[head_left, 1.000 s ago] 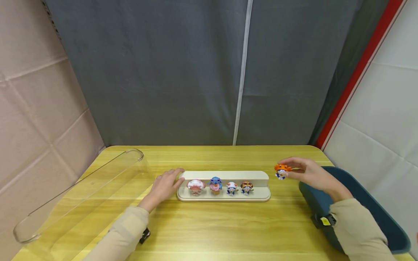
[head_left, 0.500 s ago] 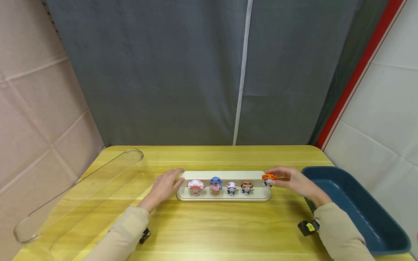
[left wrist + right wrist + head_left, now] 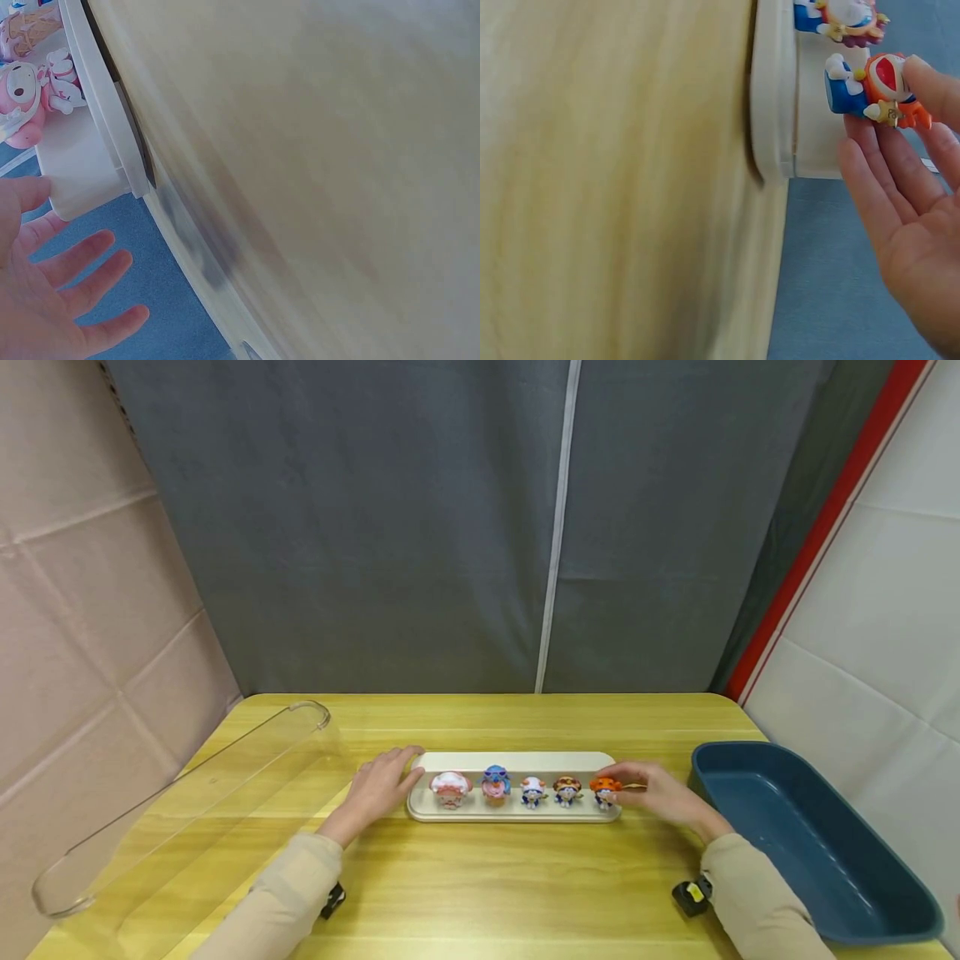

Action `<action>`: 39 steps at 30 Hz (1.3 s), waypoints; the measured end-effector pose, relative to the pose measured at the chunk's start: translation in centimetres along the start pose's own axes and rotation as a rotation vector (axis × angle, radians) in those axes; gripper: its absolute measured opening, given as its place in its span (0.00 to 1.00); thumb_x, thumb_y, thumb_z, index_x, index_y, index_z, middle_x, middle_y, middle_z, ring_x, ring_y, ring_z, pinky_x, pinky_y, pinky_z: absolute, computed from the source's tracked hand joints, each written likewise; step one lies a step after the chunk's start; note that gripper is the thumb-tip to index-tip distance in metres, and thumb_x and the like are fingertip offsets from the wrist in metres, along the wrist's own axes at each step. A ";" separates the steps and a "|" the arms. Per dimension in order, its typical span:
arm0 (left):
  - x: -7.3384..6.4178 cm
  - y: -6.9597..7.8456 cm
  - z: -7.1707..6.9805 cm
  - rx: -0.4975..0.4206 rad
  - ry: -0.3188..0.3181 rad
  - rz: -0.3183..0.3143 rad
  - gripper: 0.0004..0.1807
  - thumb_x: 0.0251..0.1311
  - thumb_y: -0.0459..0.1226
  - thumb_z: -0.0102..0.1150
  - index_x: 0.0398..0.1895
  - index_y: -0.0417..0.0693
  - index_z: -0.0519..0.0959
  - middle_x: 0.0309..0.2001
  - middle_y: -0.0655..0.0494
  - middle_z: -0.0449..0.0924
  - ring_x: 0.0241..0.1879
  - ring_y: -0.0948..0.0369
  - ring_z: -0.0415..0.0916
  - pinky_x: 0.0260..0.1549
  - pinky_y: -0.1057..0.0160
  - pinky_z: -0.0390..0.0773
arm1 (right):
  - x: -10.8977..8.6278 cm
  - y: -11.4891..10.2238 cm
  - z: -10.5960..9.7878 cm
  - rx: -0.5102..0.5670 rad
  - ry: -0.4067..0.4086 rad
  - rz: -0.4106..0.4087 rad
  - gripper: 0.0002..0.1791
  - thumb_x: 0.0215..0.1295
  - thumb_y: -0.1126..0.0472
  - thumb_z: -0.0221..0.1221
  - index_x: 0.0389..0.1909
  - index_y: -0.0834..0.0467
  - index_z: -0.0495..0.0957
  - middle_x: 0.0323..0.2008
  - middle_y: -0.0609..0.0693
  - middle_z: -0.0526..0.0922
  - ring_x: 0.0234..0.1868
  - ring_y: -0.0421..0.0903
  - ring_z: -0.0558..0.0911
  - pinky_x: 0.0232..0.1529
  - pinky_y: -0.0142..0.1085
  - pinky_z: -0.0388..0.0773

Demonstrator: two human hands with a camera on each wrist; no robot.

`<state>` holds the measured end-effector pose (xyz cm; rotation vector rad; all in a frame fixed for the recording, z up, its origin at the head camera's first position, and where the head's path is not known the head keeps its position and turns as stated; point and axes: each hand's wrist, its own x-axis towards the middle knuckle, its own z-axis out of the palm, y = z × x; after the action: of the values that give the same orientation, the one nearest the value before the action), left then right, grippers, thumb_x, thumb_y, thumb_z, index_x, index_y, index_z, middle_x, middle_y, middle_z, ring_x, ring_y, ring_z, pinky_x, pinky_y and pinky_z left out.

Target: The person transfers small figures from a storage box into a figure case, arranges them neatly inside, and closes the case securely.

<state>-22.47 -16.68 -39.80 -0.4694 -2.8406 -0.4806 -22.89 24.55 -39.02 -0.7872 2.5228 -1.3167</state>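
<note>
A long cream display stand [image 3: 517, 817] with a raised back step lies on the wooden table. My right hand [image 3: 660, 795] pinches a small figurine in an orange crab-like hat [image 3: 889, 82] at the stand's right end. Its thumb is at the head, the other fingers behind. To its left stand a brown-hatted figurine [image 3: 567, 792], a white-hatted one [image 3: 532, 792], a blue-and-pink one [image 3: 496, 786] and a larger pink-and-white one [image 3: 451, 791]. My left hand [image 3: 378, 783] touches the stand's left end, fingers spread, as the left wrist view shows too.
A clear plastic cover [image 3: 187, 802] lies slantwise at the table's left. A dark blue bin [image 3: 810, 827] stands at the right, close to my right forearm. Beyond the table's far edge hangs a grey curtain [image 3: 375, 527].
My right hand has moved left from over the bin's near side, bringing the orange-hatted figurine down to the stand's right end. My left hand has stayed in place.
</note>
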 end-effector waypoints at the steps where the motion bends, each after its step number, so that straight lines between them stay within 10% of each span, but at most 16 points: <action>1: 0.0 0.0 0.0 0.000 0.000 0.001 0.18 0.61 0.45 0.49 0.53 0.49 0.70 0.46 0.47 0.75 0.43 0.47 0.72 0.39 0.46 0.69 | 0.0 0.2 0.1 -0.001 0.001 0.000 0.19 0.58 0.60 0.58 0.50 0.61 0.72 0.48 0.56 0.75 0.49 0.54 0.71 0.44 0.40 0.71; 39: 0.1 -0.2 0.2 0.005 -0.003 0.000 0.19 0.61 0.45 0.48 0.53 0.50 0.70 0.46 0.48 0.75 0.44 0.48 0.71 0.39 0.46 0.69 | 0.4 1.2 0.5 0.039 -0.032 -0.011 0.20 0.61 0.64 0.54 0.54 0.65 0.68 0.49 0.61 0.73 0.44 0.51 0.76 0.40 0.34 0.74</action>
<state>-22.65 -16.76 -40.05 -0.4700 -2.8439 -0.4725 -23.45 24.55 -40.22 -0.8082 2.4635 -1.3415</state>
